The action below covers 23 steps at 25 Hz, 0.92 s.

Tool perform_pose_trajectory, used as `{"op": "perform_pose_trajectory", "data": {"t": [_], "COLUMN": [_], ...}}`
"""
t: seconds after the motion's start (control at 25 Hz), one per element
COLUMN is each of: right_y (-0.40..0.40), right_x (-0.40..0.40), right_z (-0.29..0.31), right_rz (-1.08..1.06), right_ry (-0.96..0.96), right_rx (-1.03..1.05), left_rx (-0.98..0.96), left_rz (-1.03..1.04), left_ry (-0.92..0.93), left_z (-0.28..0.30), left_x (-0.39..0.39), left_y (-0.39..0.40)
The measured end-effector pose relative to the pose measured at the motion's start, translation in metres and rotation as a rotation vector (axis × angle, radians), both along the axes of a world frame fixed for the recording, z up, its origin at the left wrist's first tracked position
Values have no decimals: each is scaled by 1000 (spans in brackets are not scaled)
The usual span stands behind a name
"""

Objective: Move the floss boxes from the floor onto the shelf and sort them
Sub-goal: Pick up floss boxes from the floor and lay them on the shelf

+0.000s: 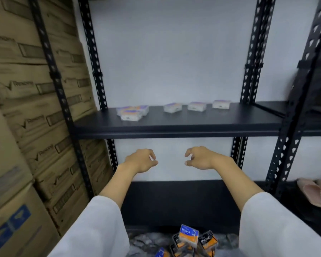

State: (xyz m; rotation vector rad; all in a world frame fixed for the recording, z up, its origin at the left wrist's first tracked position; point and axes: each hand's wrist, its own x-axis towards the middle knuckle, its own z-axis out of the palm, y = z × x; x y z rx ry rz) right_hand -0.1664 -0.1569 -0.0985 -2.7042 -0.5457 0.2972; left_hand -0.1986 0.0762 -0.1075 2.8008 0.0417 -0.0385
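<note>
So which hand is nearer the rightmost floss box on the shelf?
Right. The right hand hangs below the shelf, down-left of that floss box; the left hand is further left, under the clustered boxes.

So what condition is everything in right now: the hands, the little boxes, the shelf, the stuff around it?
Left hand: loosely curled, holding nothing.
Right hand: loosely curled, holding nothing.
Floss boxes on the shelf: lying flat, three spaced apart, a few bunched at the left.
Floss boxes on the floor: heaped, unsorted.
Shelf: holds only those boxes.
Cardboard cartons: stacked, closed.
Pink slippers: side by side on the bottom shelf.
</note>
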Motion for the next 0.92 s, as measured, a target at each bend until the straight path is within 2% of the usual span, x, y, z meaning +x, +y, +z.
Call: {"op": "perform_pose_trajectory", "data": {"t": [0.24,0.44,0.68,0.92], "right_y": [19,36,58,75], "right_x": [9,33,83,166], "right_z": [82,115,117,93], "right_rz": [36,55,73,85], "right_ry": [-181,-274,-360,-390], "right_rx": [65,82,116,123], "left_rx": [15,8,6,14], "left_rz": [21,55,72,124], "left_ry": [-222,-338,-429,-512], "left_z": [79,114,120,91], "left_x": [-1,18,65,137], "left_y": [12,25,43,67]}}
